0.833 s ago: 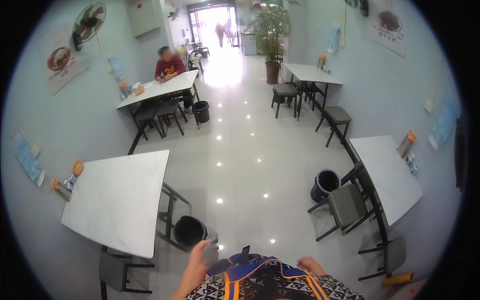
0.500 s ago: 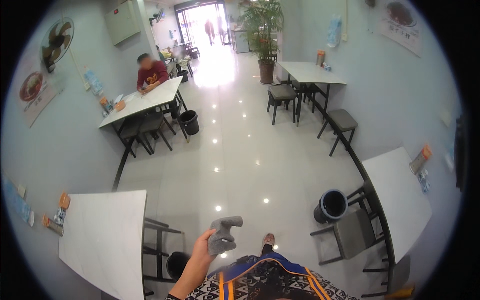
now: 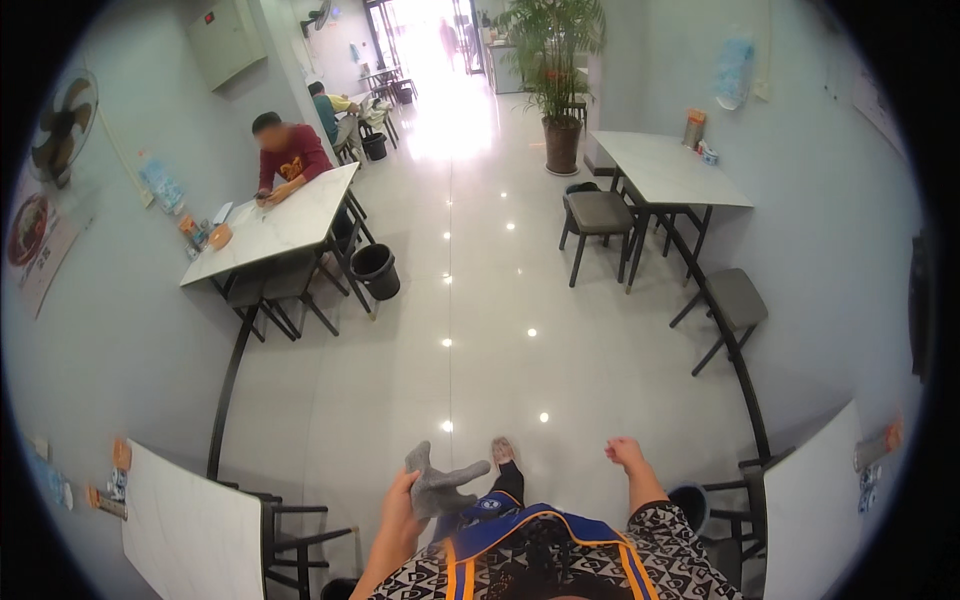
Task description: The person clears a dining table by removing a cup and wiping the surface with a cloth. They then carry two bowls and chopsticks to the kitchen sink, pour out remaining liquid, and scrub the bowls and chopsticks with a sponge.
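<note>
Left hand gripping grey cloth, cloth sticking up above its fingers, right hand loosely curled, holding nothing

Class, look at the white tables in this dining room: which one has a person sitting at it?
The long white table against the left wall; a person in a red top sits at its far end. The other tables, including the right-wall table, have nobody.
</note>
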The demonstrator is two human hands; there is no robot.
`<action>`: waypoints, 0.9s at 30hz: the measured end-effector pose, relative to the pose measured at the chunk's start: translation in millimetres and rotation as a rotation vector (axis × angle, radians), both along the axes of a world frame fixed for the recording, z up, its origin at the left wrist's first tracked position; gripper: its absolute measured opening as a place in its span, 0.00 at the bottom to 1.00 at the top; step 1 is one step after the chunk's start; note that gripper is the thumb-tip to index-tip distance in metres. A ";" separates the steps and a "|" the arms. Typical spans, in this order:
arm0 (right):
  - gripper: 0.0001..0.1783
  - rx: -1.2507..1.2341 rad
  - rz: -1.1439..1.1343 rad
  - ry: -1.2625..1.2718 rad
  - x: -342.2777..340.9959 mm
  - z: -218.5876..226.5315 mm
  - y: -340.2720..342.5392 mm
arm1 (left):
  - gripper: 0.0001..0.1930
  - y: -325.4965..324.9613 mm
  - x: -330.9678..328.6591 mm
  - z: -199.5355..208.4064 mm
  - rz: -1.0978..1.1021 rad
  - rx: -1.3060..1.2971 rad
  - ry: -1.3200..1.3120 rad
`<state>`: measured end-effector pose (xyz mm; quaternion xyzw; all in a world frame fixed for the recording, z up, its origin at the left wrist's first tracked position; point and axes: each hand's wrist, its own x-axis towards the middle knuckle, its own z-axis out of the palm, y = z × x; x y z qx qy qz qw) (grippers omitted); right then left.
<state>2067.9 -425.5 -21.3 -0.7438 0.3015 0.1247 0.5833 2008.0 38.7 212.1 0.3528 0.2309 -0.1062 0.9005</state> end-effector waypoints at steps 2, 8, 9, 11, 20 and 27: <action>0.12 0.116 0.009 -0.131 71.6 14.7 17.6 | 0.18 -1.0 52.3 -3.9 0.026 -0.003 0.044; 0.13 0.029 0.121 0.263 146.7 -17.4 -19.5 | 0.12 -21.3 253.5 25.5 -0.019 0.071 -0.076; 0.14 -0.057 0.201 0.302 138.0 -30.9 -32.3 | 0.12 -28.8 286.7 34.0 -0.060 0.066 -0.074; 0.13 -0.416 0.751 0.002 113.8 -49.7 -67.4 | 0.12 -42.8 351.1 50.0 -0.141 0.064 -0.064; 0.10 -0.253 0.394 0.591 283.3 -42.0 -110.4 | 0.17 -125.1 612.6 80.4 -0.258 -0.005 -0.134; 0.11 -0.512 0.720 0.361 607.4 3.8 -185.3 | 0.17 -147.0 803.2 94.0 -0.127 -0.087 -0.112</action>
